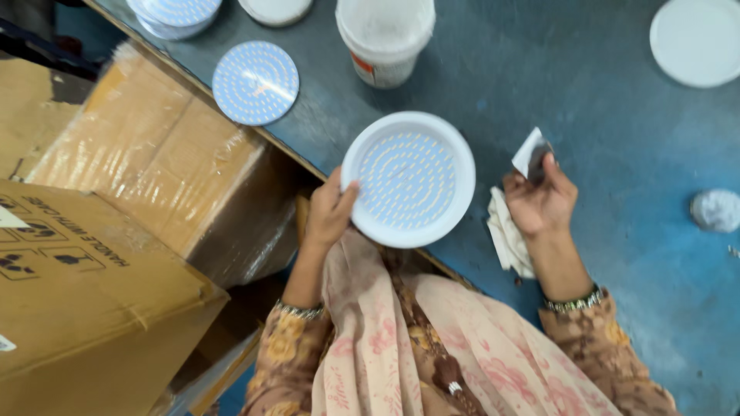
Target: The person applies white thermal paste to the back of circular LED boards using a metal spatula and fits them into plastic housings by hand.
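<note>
Hands were seen from above over a blue bench (601, 100). The left hand (330, 212) was closed on the rim of a round white lamp housing (408, 179), thumb on the upper face and fingers beneath, and the housing was held tilted at the near edge of the bench. Inside the housing a disc dotted with small pale diodes was seated, face up. The right hand (542, 199) was closed around a small flat white piece with a dark part (532, 154), pinched between thumb and fingers just to the right of the housing. A crumpled white cloth (506, 235) lay on the bench, touching the wrist side of that hand.

Farther back, a loose diode disc (255, 82) lay flat near the bench edge, and a stack of similar discs (174, 15) was partly cut off by the frame. A white plastic tub (385, 38) stood behind the housing, and a plain white round cover (695, 40) lay at the far right. A small whitish lump (716, 209) rested at the right edge. Cardboard boxes (116, 223) were stacked to the left of the bench, below its level.
</note>
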Demonstrator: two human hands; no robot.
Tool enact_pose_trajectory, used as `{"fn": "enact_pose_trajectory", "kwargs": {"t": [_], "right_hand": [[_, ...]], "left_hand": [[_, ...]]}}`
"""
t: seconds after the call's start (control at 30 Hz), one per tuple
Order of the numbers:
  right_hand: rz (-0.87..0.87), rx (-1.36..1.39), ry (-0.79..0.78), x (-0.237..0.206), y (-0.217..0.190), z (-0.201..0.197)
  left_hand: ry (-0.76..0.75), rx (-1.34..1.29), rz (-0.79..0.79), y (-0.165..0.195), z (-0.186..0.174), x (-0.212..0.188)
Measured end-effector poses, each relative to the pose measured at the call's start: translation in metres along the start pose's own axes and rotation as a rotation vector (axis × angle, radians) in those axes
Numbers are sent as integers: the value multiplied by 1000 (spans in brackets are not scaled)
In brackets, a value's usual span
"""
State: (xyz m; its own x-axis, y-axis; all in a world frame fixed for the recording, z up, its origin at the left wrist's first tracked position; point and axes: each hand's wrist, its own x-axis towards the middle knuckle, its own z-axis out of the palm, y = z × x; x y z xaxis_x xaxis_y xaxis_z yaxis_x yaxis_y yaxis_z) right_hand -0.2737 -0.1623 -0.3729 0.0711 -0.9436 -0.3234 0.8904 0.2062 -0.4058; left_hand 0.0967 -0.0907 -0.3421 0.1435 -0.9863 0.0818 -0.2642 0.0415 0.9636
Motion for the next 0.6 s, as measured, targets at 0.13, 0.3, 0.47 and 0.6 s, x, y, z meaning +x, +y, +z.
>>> {"fn": "enact_pose_trajectory", "kwargs": {"t": [0.13, 0.3, 0.47, 0.6], "right_hand": [[16, 34, 19, -1, -1, -3], [28, 88, -2, -3, 2, -13], [-7, -31, 87, -9, 3, -27], [54, 171, -216, -16, 4, -31]], "left_hand": [[298, -410, -9, -5, -80, 23], [659, -345, 115, 26, -181, 167], [634, -134, -198, 56, -227, 318], [694, -336, -299, 53, -226, 374]]}}
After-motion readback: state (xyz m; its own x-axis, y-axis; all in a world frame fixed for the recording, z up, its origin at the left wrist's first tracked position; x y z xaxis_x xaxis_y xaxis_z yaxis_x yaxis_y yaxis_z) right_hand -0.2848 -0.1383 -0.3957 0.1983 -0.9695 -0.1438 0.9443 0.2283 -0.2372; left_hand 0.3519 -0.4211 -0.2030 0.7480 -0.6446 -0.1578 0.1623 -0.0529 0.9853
